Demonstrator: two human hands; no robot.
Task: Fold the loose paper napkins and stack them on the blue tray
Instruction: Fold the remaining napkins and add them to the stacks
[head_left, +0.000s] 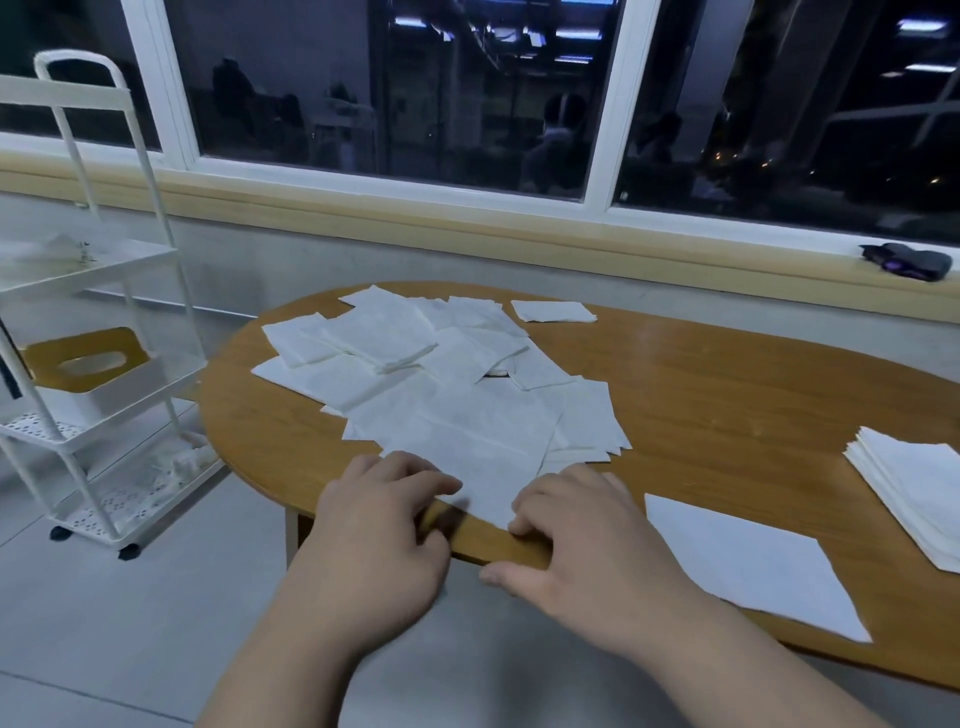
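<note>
Our bench ends in a curved near edge, with bare wood open across its right half. Loose napkins litter the middle, and a stack sits far right. Our left hand and right hand curl fingers onto the nearest napkin at the rim; whether they pinch or just press, we cannot tell.

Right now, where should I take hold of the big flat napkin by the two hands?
Probably the near corner of the napkin, coming from the near edge of the table. It lies flat over the pile, so its middle offers nothing to pinch, but that corner lies close to the rim, between the left hand and right hand.
</note>
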